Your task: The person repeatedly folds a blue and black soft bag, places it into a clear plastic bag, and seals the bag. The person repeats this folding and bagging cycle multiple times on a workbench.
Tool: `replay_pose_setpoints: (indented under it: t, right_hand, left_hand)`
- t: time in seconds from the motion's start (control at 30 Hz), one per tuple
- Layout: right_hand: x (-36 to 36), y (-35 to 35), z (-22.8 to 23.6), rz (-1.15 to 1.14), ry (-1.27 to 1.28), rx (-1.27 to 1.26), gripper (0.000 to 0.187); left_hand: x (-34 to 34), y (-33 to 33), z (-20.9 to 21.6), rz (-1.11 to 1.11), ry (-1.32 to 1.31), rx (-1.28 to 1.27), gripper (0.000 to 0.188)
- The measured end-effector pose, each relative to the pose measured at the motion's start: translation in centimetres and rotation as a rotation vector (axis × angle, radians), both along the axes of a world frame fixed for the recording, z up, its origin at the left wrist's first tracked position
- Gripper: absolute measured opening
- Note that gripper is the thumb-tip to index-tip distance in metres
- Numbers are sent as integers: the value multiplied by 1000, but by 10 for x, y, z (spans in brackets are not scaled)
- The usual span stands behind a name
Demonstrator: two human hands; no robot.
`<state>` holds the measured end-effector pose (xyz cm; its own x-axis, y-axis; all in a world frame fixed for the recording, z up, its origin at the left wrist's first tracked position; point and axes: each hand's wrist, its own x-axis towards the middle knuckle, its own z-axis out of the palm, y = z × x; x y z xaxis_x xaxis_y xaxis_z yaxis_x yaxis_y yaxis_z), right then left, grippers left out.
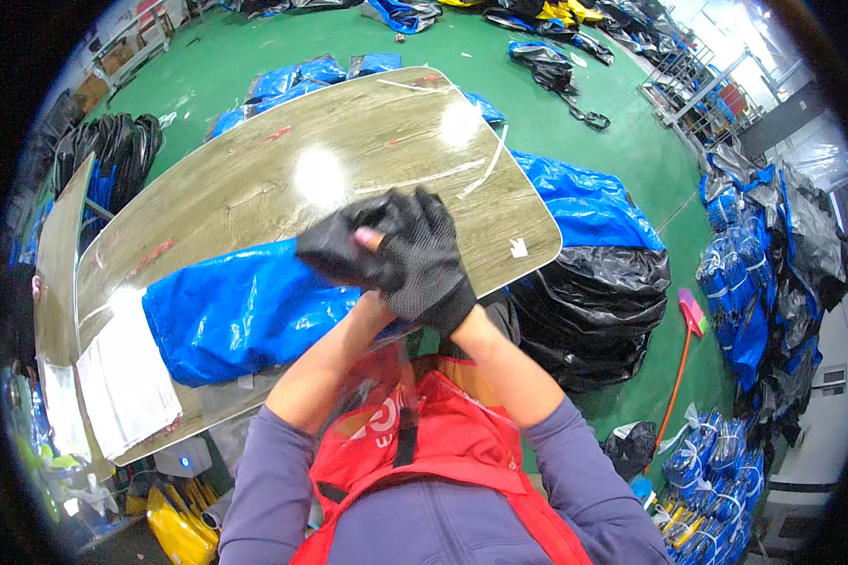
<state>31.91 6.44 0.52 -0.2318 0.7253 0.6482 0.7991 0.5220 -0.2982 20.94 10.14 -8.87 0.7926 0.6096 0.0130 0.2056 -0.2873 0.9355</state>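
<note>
Holds left hand [344, 252] and right hand [429, 268] together in front of the torso, above the near side of a wood-grain tabletop [193, 212]. Wears black gloves [446, 297] on both: finely textured fabric on the right, smoother-looking and blurred on the left. Shows one bare digit tip [369, 238] between the two; cannot tell to which hand it belongs. Extends right fingers upward, overlapping the left glove; cannot tell whether clamped on it. Cannot tell left grip either, owing to blur.

Note glossy blue plastic sheeting [245, 311] on the near side of the tabletop, below and left of the hands: creased, roughly oblong. Note matte white sheets [127, 395] just beside it, at the left end.

Record tabletop as olive-brown, rounded at corners, pale-edged, with bright glare spots; also thin white strips [485, 169] and a small white scrap [518, 249] on top.

Log bulky blue-and-black pile [589, 311] beside the right edge: shiny, deeply wrinkled. Log smooth green floor [622, 122], string-tied blue bundles [725, 259] farther right. Wears red apron [452, 424] over blue-grey sleeves [273, 471].
</note>
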Motion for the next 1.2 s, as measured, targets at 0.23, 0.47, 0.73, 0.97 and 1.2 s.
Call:
replay_pose_setpoints:
  t: [0.23, 0.47, 0.73, 0.97, 1.2]
  right_hand:
    - [-27, -29, 9, 143, -355, -334, 92]
    - [-57, 5, -20, -152, -221, -244, 73]
    - [-81, 2, -21, -242, -344, -305, 81]
    - [-147, 23, -32, -12, -412, -627, 61]
    - [-155, 23, -56, -121, -375, -481, 57]
  left_hand:
    - [-122, -31, 110, 92, 78, -58, 36]
    - [-125, -2, 17, 359, 759, 772, 69]
    - [-286, -26, 59, 939, 1157, 762, 88]
    - [-360, -38, 47, 1011, 326, -206, 87]
    - [-373, -40, 75, 896, -261, -446, 66]
